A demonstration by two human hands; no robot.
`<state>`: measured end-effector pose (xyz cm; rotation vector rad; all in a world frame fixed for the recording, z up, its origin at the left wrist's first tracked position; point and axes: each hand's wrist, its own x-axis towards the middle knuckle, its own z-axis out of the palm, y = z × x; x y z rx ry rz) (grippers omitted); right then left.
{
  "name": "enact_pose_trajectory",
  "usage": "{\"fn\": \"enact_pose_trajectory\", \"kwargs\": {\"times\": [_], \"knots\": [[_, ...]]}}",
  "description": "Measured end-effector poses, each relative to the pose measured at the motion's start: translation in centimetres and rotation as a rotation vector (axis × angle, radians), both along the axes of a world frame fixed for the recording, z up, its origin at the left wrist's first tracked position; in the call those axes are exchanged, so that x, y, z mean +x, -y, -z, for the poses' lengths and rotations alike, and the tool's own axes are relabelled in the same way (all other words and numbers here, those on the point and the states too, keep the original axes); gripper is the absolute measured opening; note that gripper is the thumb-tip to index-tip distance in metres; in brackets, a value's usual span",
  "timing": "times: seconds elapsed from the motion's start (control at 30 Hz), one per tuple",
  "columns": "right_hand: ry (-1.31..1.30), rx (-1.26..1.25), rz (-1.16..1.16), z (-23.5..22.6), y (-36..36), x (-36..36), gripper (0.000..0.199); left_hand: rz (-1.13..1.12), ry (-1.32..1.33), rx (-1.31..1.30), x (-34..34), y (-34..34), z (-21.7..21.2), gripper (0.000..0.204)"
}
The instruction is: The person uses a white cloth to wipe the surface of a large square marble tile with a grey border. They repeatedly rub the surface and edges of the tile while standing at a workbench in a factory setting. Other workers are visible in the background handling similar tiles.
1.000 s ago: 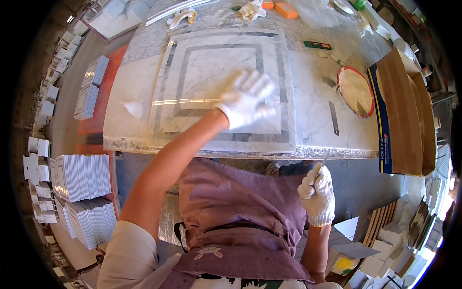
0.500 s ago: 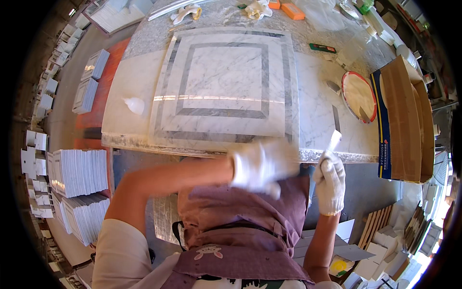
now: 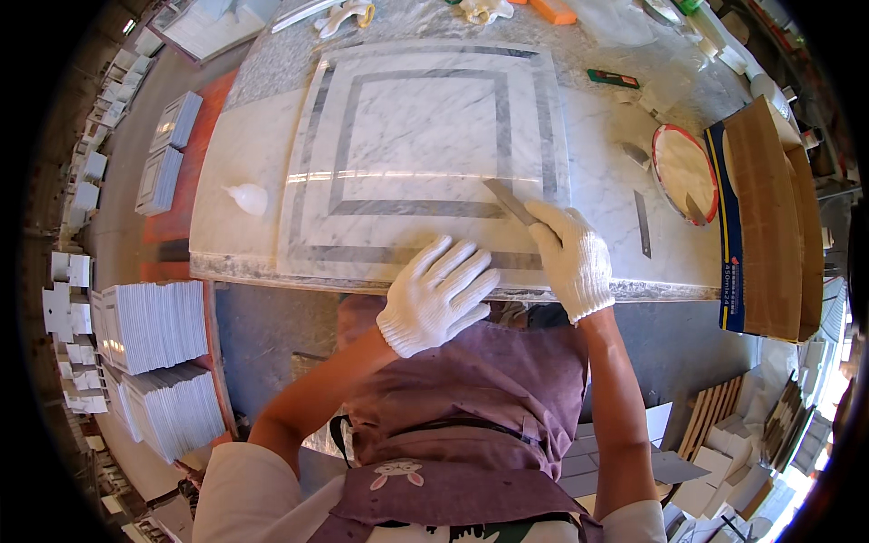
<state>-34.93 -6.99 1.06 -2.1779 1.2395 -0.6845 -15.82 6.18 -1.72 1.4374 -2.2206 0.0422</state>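
A glossy white marble panel (image 3: 424,136) with grey square bands lies on the worktable. My right hand (image 3: 575,262), in a white knitted glove, is closed on a flat grey metal scraper blade (image 3: 510,201). The blade is over the panel's right part, by the lower right corner of the inner grey band; whether it touches cannot be told. My left hand (image 3: 439,297), gloved too, has its fingers spread over the panel's near edge. To the right are a second thin metal blade (image 3: 643,224) and a red-rimmed round dish of cream-coloured paste (image 3: 681,167) with a spatula in it.
A small white squeeze bottle (image 3: 247,198) lies left of the panel. An open cardboard box (image 3: 765,226) stands at the table's right end. A green utility knife (image 3: 613,79) and gloves (image 3: 344,16) lie farther back. Stacked tiles (image 3: 156,326) are at the lower left.
My right hand has moved left over the panel with the blade. My left hand, blurred before, has drawn left and spread at the panel's near edge.
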Motion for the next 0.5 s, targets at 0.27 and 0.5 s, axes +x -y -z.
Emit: {"fn": "enact_pose_trajectory", "kwargs": {"times": [0.27, 0.5], "knots": [[-0.075, -0.066, -0.101, 0.1, 1.7, 0.4, 0.027, -0.185, 0.017, -0.220, -1.0, 0.5, 2.4, 0.036], [-0.113, 0.039, -0.176, -0.7, 2.4, 0.7, 0.029, -0.185, 0.033, -0.230, -0.9, 0.4, 2.7, 0.036]]}}
